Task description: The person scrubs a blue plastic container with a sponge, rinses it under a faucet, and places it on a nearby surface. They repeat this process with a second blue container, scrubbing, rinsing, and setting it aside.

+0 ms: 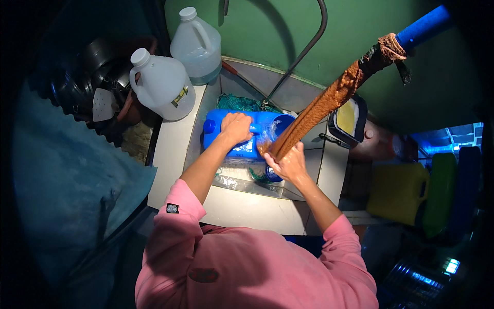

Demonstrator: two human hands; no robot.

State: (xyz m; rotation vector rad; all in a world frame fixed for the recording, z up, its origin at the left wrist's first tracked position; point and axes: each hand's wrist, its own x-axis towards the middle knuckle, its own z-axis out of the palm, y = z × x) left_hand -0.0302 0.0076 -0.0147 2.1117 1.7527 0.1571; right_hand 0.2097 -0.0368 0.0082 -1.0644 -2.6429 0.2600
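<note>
My left hand [236, 127] is closed around the handle of a blue plastic jug [214, 140]. The jug lies on its side in a tiled sink [247, 202], its wide cut end facing right. An orange-brown cloth sleeve [322, 108] hangs slanting from a blue pipe [422, 28], tied on with cord. Its lower end is gripped in my right hand [290, 163], just beside the jug's opening. Clear water [267, 135] splashes between the sleeve's end and the jug. Green netting [241, 102] lies behind the jug.
Two translucent jugs [164, 87] [197, 46] stand on the left ledge. Dark pots [98, 54] crowd a basin beyond them. A dark tub with a yellow sponge [346, 117] sits on the right. A thin hose [301, 58] bends down into the sink. Yellow [397, 189] and green containers [440, 193] stand lower right.
</note>
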